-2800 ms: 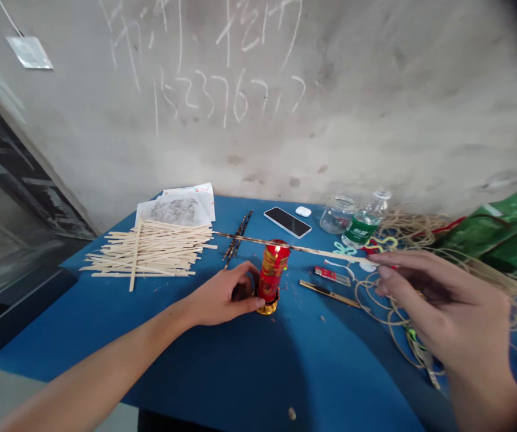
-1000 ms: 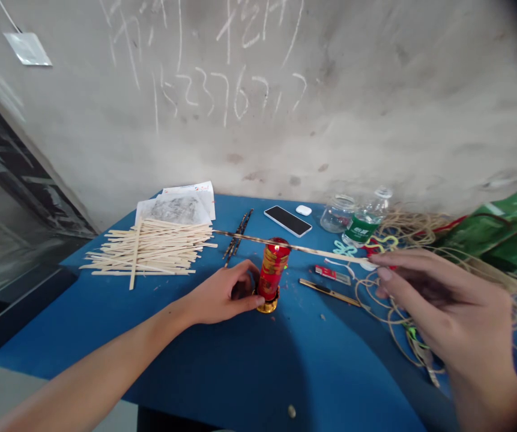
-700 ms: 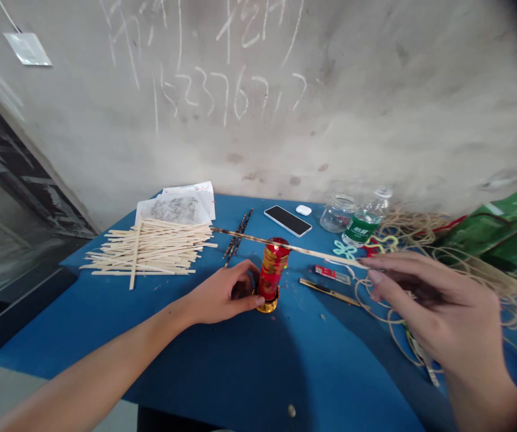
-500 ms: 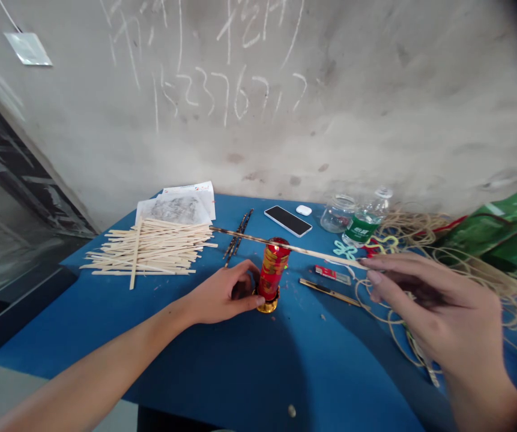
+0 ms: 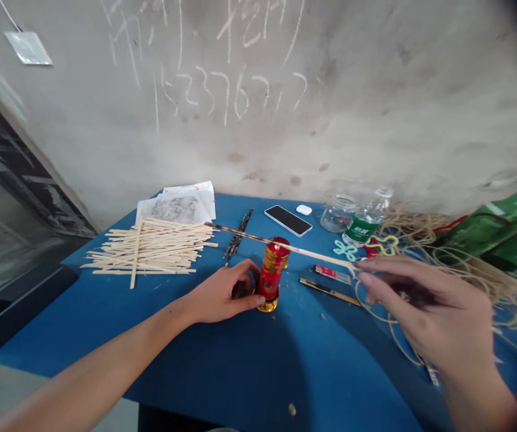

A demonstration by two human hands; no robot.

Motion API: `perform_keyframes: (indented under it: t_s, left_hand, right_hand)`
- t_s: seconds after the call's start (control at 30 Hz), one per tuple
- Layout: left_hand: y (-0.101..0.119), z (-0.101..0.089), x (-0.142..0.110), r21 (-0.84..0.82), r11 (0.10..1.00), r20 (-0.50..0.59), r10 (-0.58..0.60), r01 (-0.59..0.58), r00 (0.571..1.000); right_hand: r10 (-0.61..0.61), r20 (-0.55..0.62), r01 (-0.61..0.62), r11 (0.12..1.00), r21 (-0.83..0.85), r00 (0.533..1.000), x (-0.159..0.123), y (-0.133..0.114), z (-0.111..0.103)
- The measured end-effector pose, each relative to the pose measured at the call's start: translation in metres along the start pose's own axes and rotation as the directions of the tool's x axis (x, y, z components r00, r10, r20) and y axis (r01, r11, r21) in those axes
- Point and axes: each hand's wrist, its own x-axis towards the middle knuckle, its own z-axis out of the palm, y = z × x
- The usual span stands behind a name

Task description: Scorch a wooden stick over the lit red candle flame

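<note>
My left hand (image 5: 229, 293) is closed around the lower part of a red candle (image 5: 272, 270) with gold markings and a gold base. The candle stands upright on the blue table (image 5: 222, 366). Between the thumb and fingers of my right hand (image 5: 429, 318) is the right end of a thin wooden strip (image 5: 312, 252). This strip passes across the candle's top, and its left stretch is scorched dark. I cannot make out a flame. Several dark-scorched sticks (image 5: 240, 233) lie behind my left hand.
At left lies a pile of pale wooden strips (image 5: 154, 249), with papers (image 5: 179, 207) behind. A phone (image 5: 287, 220), earbud case (image 5: 304, 210), glass jar (image 5: 337, 214) and water bottle (image 5: 366, 222) stand toward the wall. A utility knife (image 5: 330, 291), lighter (image 5: 332, 274) and tangled cord (image 5: 402, 231) are at right.
My right hand has moved slightly left, sliding the wooden strip leftward over the candle. My left hand and the candle have stayed put.
</note>
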Motion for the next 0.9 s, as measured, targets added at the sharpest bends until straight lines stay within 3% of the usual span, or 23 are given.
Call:
perform_keyframes:
  t_s: [0.9]
  left_hand:
    - [-0.004,0.001,-0.001,0.007,0.999,0.012,0.047,-0.047,0.999]
  right_hand:
    - [0.049,0.007,-0.049,0.998,0.032,0.999,-0.008,0.0,0.011]
